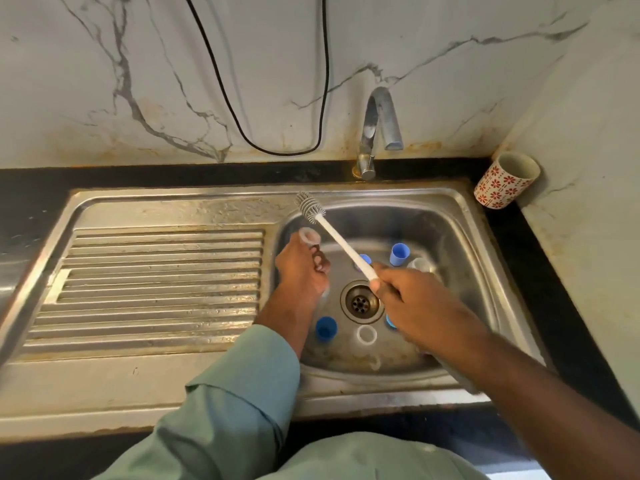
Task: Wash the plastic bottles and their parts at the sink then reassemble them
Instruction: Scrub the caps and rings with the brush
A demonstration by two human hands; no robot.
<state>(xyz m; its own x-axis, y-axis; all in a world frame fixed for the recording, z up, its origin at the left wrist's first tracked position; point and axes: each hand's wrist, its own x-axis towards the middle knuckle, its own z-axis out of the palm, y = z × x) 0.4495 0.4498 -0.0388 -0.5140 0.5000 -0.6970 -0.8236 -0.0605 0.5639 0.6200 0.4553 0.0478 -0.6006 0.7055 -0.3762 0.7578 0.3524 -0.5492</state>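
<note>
A: Why is the left hand (302,268) up at the basin's left wall?

B: Its fingers curl round a clear bottle (309,236), mouth up, probably to take the brush (334,235).

A: And the right hand (407,289)?

B: It grips the brush handle over the drain (360,301), bristles beside the bottle's mouth. Blue caps (399,254) and clear parts (366,334) wait on the sink (460,206) floor.

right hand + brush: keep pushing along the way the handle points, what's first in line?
Likely the sink back rim. The right hand aims the brush up-left; its head passes beside the clear part in the left hand. Depth unclear.
</note>
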